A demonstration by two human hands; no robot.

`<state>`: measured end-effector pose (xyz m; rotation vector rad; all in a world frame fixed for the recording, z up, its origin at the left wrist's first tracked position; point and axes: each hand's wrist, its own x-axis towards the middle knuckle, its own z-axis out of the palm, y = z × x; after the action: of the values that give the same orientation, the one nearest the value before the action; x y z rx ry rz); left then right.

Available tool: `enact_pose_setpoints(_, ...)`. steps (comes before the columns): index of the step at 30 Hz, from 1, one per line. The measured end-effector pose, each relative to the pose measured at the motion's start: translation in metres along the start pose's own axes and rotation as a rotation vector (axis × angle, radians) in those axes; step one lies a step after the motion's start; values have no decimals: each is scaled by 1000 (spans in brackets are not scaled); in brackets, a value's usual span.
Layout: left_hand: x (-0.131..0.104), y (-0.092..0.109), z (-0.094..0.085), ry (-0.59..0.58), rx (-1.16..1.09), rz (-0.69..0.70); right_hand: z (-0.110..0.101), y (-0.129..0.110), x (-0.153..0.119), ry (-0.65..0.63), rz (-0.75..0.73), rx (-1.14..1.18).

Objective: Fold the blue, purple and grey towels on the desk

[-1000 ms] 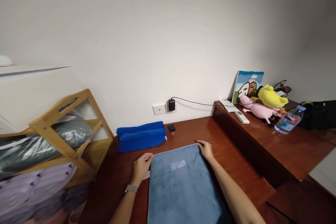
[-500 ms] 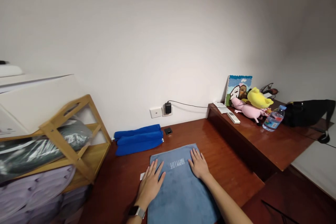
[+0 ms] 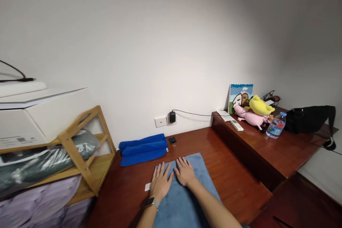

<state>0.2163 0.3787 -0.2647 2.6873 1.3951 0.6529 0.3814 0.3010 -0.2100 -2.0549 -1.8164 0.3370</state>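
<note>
A grey-blue towel [image 3: 200, 171] lies spread flat on the reddish-brown table. Flat on its left part rests my left hand [image 3: 161, 182], fingers spread, with a watch on the wrist. Close beside it, my right hand [image 3: 185, 172] presses on the towel near the far edge, fingers apart. Neither hand grips anything. The lettering on the towel is hidden under my right hand. A small white tag [image 3: 148, 186] sticks out at the towel's left edge.
Beyond the towel lies a folded blue cloth [image 3: 144, 150]. A wooden rack [image 3: 91, 149] stands left. On the raised shelf [image 3: 256, 146] at right are plush toys [image 3: 251, 117], a water bottle [image 3: 276, 126], a remote [image 3: 236, 125] and a black bag [image 3: 307, 119].
My right hand has moved left across the towel, over the lettering and next to my left hand. My left hand stays at the towel's left side. The camera view has shifted slightly.
</note>
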Motion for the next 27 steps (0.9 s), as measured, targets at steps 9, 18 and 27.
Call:
enact_pose_setpoints(9,-4,-4,16,-63,86,-66,-17,93,-6,-2,251,-162)
enact_pose_setpoints(18,2,-1,0,-58,78,-33,-39,84,-15,18,235,-118)
enact_pose_setpoints(27,-86,37,8,-53,43,132,33,9,-81,49,-136,29)
